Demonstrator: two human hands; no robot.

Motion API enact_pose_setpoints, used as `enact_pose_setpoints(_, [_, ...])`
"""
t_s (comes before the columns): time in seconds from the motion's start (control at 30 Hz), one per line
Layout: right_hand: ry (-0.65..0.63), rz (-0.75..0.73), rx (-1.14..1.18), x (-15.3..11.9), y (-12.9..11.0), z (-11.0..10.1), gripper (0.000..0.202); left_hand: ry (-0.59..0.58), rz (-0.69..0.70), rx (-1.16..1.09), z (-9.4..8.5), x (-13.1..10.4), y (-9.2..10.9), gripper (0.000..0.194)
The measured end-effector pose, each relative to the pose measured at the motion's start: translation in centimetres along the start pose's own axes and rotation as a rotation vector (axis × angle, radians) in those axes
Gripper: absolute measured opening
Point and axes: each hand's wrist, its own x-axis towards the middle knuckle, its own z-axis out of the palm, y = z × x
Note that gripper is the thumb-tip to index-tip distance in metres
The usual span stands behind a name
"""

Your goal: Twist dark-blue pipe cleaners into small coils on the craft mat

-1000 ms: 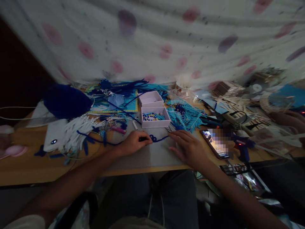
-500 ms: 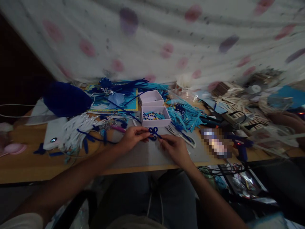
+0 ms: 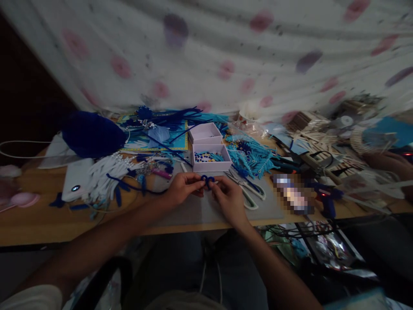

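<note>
"Fingers [image 3: 195, 185] first: how do they stand?"

"Nearly closed on both sides. Left hand [image 3: 182, 188] and right hand [image 3: 230, 199] each pinch the dark-blue stem [image 3: 207, 178] between thumb and fingertips, with only a small gap from 1 hand to the other."

"Where is it, exactly?"

"Between the 2 hands, over the grey mat [image 3: 190, 214], on the near side of the white box [image 3: 212, 166] of beads. The scissors [image 3: 253, 208] lie just beside the right hand. I can't tell whether the stem touches the mat."

"Which way does it point?"

"Its rounded loops face away from the person, towards the box. They sit side by side, so the bent part's long axis seems to run left to right. The fingers hide its lower part. A blue strand [image 3: 138, 188] trails leftwards from near the left hand; whether it joins, I can't tell."

"How would you shape it well?"

"Judging by this grip, I'd pin the crossing with the left thumb and bend with the right, pinching close to the loops. Small, gentle turns should avoid kinks. I'd match the loops by eye and hold them flat, since a hard squeeze could crush the curves."
</note>
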Motion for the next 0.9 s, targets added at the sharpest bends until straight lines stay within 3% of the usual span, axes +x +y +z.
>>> enact_pose_setpoints(0.23, [-0.093, 0.056, 0.282, 0.0, 0.7, 0.1, 0.027, -0.033, -0.297, -0.331, -0.4, 0.2, -0.1, 0.01])
enact_pose_setpoints(0.43, [-0.2, 0.132, 0.509, 0.2, 1.6, 0.2, 0.028, -0.142, -0.336, -0.415, -0.6, 0.0, 0.1, 0.004])
enact_pose_setpoints(0.53, [-0.252, 0.077, 0.449, 0.5, 1.7, -0.2, 0.027, -0.153, -0.337, -0.432, -0.6, 0.0, 0.0, 0.006])
enact_pose_setpoints(0.63, [-0.269, -0.07, 0.187, 0.5, 1.5, -1.0, 0.024, -0.145, -0.345, -0.422, -0.7, 0.0, -0.1, 0.008])
enact_pose_setpoints(0.77, [-0.199, -0.192, -0.053, 0.1, 0.7, -1.8, 0.022, -0.115, -0.237, -0.34, -0.4, -0.2, -0.1, 0.022])
enact_pose_setpoints(0.83, [-0.201, -0.149, -0.036, -0.1, 0.2, -1.9, 0.031, -0.081, -0.108, -0.228, 0.0, -0.4, -0.1, 0.03])
enact_pose_setpoints(0.9, [-0.227, -0.076, -0.017, -0.3, -0.3, -1.9, 0.025, -0.052, 0.02, -0.086, 0.4, -0.8, 0.0, 0.034])
